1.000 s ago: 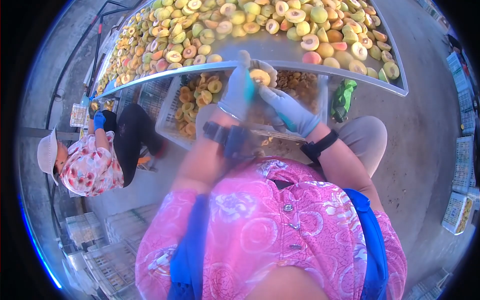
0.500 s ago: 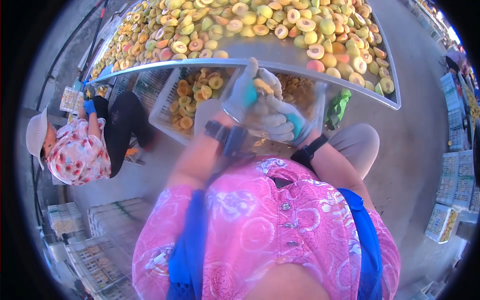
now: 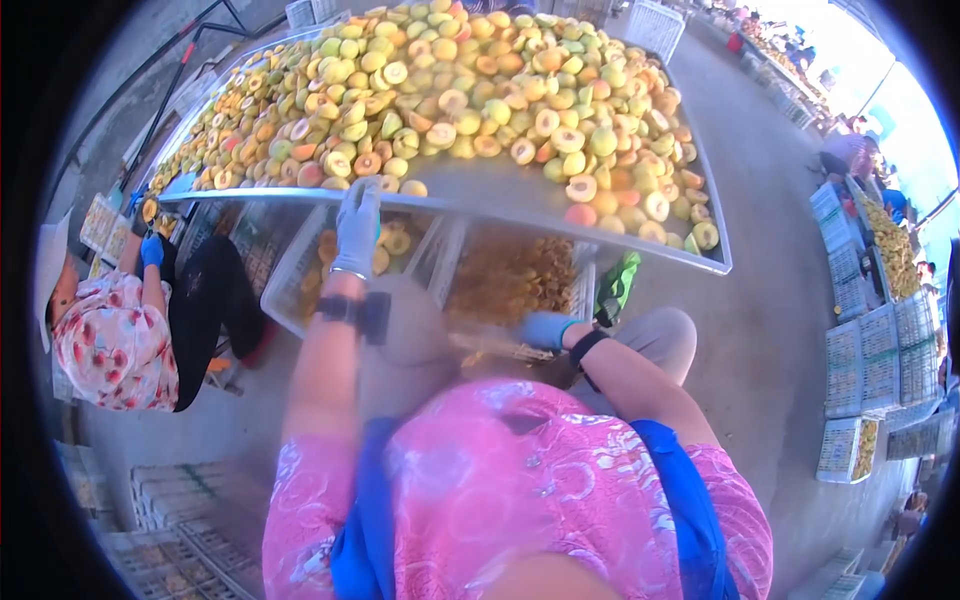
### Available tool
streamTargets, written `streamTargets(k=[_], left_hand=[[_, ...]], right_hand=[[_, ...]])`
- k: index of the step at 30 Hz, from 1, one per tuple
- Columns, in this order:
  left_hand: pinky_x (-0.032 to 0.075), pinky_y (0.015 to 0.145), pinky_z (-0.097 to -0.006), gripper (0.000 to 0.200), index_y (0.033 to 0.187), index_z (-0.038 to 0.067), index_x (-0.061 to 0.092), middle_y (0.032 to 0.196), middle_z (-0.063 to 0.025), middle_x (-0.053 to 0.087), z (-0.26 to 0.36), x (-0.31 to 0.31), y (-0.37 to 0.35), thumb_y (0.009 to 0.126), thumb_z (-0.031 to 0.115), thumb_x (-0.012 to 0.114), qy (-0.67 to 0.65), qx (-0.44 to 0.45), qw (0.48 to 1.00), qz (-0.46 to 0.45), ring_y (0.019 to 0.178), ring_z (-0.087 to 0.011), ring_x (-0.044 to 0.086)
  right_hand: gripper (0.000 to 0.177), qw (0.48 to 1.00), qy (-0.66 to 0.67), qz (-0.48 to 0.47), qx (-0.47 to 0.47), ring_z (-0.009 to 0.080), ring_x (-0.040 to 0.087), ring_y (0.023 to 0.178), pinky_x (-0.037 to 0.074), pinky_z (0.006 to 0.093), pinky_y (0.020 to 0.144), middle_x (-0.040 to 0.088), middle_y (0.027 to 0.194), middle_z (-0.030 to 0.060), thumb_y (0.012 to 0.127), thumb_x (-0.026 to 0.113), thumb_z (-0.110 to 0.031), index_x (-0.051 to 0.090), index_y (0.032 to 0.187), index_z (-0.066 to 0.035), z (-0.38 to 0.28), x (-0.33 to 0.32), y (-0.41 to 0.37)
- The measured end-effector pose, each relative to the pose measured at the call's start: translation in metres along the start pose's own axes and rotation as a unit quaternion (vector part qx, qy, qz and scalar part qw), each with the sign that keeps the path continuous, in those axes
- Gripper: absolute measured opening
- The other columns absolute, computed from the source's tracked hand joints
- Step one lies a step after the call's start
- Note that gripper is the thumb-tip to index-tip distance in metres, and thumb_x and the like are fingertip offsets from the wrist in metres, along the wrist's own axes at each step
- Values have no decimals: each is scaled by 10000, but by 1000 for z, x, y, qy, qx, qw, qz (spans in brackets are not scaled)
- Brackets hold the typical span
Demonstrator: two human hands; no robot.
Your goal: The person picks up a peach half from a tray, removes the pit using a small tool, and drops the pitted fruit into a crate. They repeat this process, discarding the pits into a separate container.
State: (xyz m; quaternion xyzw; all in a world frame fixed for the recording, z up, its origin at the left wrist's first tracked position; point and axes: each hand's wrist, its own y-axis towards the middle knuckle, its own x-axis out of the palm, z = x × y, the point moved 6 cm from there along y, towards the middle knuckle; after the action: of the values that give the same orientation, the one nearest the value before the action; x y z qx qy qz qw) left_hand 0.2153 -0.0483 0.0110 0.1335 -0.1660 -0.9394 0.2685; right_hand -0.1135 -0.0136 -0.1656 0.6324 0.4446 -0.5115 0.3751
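Note:
My left hand [image 3: 357, 230], in a pale glove, reaches up to the near rim of a metal tray table [image 3: 480, 208]. Its fingers are stretched upward beside a few cut yellow fruit halves, which look like peaches [image 3: 412, 187]; nothing shows in them. Lower and to the right, my right hand [image 3: 548, 330], gloved in blue-grey, hovers at the near edge of a crate of brown scraps [image 3: 510, 275]. Its fingers are smeared by motion, so what they hold, if anything, cannot be made out. Left of that crate stands a white crate with fruit halves [image 3: 395, 240], partly behind my left hand.
Heaped peach halves [image 3: 440, 90] cover most of the tray table. A co-worker in a flowered shirt [image 3: 120, 340] sits at the left. A green bag [image 3: 617, 290] lies beside the scrap crate. Stacked white crates [image 3: 862, 360] stand at the right, others [image 3: 180, 495] at the lower left.
My hands were together over the crates, around a small orange-brown piece. Now they are apart: the left has gone to the tray's rim, the right down by the scrap crate. The view has shifted.

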Motion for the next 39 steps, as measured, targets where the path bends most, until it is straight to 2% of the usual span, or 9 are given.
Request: streamTargets(k=[3,5,6,7,10,23,30,32,39], left_hand=[[491,858,-331,319,1124,31,652,1099,-111,633,16,2,12,952,280,550,139,37,990,-4,1002,-227,596],[479,898,-371,347,1118,27,643,1080,-128,652,-9,9,31,937,312,559,260,88,961,-30,1021,-277,612],[479,898,-371,347,1118,27,643,1080,-128,652,-9,12,35,937,312,559,257,88,962,-32,1021,-277,612],[478,902,-378,358,1123,42,643,1061,-136,663,-13,19,40,928,332,565,290,33,954,-74,1017,-286,620],[472,915,-391,375,1118,88,651,1042,-158,686,-12,37,54,912,385,552,303,-93,938,-136,1008,-307,637],[486,783,-449,236,986,98,597,959,-139,647,-24,60,76,910,320,582,420,21,901,-107,901,-345,630],[493,724,-432,207,940,74,603,900,-125,641,-19,62,79,894,275,621,407,35,906,-115,821,-335,637],[495,713,-421,196,920,73,604,890,-118,640,-18,64,81,890,265,630,413,16,903,-118,807,-323,641],[492,680,-379,161,892,68,602,835,-98,618,-12,68,79,890,226,636,387,45,913,-120,744,-279,628]], right_hand=[[260,992,62,-113,-14,286,644,947,511,385,830,676,987,149,967,510,-247,632,1042,-30,-19,-33,4],[261,944,305,58,113,264,616,1026,492,365,876,658,1064,156,951,533,-259,631,1082,-55,12,-81,19],[320,994,-69,65,-60,286,634,977,498,369,844,667,1036,168,928,572,-333,622,1066,-49,9,-114,29],[399,933,258,47,245,305,645,912,503,378,798,666,981,188,893,603,-394,606,1036,-22,42,-144,28],[426,916,223,145,301,329,649,932,503,396,832,657,980,204,876,608,-396,608,1078,-22,66,-247,31],[514,931,-124,169,300,391,566,1141,462,458,950,582,1242,227,838,568,-414,536,1227,-81,440,-298,138],[655,943,-198,73,258,419,467,1266,429,469,1020,451,1375,275,831,588,-459,432,1392,-159,446,-318,215],[595,835,-94,150,521,333,466,1266,417,477,1019,465,1410,108,829,618,-480,494,1352,-224,408,-334,204],[789,951,-126,35,280,377,459,1297,433,465,1028,453,1436,164,809,611,-526,338,1468,-190,463,-292,224]])
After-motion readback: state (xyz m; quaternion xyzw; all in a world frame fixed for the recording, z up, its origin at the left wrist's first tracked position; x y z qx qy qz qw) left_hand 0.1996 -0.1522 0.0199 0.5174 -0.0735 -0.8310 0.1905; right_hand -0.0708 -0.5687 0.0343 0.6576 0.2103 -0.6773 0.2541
